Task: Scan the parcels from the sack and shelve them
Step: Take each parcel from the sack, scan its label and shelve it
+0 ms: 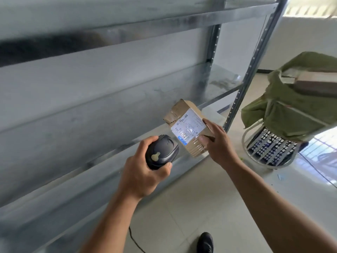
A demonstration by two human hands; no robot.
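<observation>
My right hand (218,143) grips a small taped cardboard parcel (184,114) by its near right end, its white shipping label (188,126) facing up. My left hand (140,172) holds a black barcode scanner (162,152), whose head points at the label from just left of the parcel. Parcel and scanner hover in front of the metal shelf rack (109,106). To the right, an open green sack (291,106) rests on a stool, with a brown box (317,83) showing inside.
The rack's shelves run along the left, its front upright (244,84) standing between the parcel and the sack. The wire-framed stool (269,150) sits on pale floor tiles. The scanner cable (135,241) trails on the floor near my dark shoe (205,242).
</observation>
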